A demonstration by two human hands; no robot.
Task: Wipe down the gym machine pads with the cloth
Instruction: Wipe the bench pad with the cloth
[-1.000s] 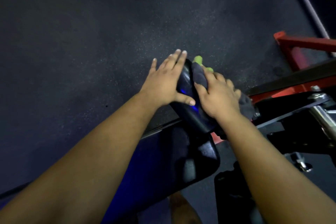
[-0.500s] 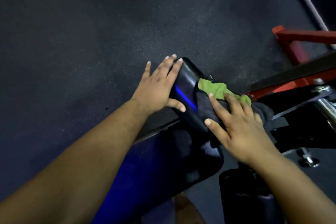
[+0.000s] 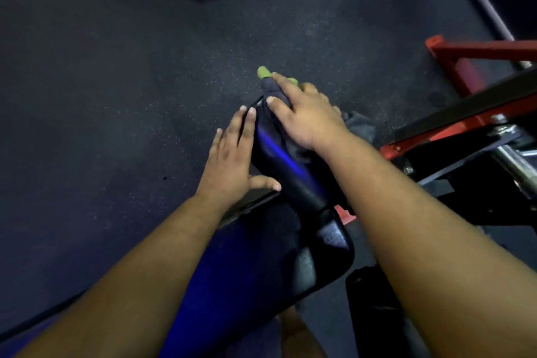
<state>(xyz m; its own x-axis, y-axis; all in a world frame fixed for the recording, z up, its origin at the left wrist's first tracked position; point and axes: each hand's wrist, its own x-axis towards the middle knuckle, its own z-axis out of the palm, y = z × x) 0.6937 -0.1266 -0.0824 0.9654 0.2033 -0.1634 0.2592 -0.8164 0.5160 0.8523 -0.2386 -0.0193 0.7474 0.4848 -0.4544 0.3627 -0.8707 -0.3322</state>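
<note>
Hands work close together on the black pad (image 3: 286,167) near the middle of what we see. Our right hand (image 3: 305,113), at about 1 o'clock from the middle, presses the cloth (image 3: 268,87) flat on the far end of the pad, fingers spread and not curled. Our left hand (image 3: 232,160) lies flat against the pad's left side, fingers straight. A bigger dark pad (image 3: 261,259) sits at 6 o'clock. Red metal bars (image 3: 476,51) are at 2 o'clock.
</note>
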